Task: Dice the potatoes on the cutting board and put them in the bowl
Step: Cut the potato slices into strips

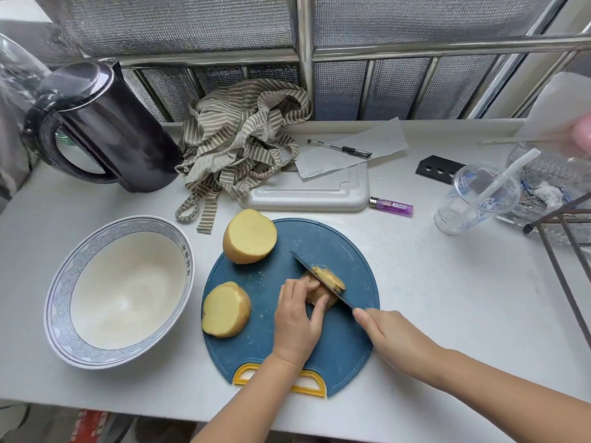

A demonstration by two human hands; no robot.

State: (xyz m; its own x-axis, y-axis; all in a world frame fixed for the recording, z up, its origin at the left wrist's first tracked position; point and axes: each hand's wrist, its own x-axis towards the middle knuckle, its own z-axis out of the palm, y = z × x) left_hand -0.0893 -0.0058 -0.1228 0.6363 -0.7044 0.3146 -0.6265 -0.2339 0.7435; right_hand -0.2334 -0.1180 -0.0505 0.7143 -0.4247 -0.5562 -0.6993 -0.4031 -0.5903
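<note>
Potato pieces number three, all on the one round blue board (342,346), which lies at the near edge of the counter (447,298). Two are halves with pale yellow cut faces turned up: the far half (249,236) sits at the board's far-left edge, hanging slightly over it, and the near half (225,310) at its left edge. The third piece (326,278) lies near the board's middle, brownish, its right end already cut into thin slices that lean together. One knife (303,263) crosses it, the dark blade slanting from far left to near right with its edge down in the piece. The left hand (299,321) holds this piece, fingers curled over its left side. The right hand (383,337) grips the knife's handle, forefinger laid along the top. One bowl (57,298), white with a blue-patterned rim, stands just left of the board. Toward the far edge are one black kettle (105,123), one striped cloth (243,139), one pen (339,148), one lighter (390,206) and one clear cup (473,199).
</note>
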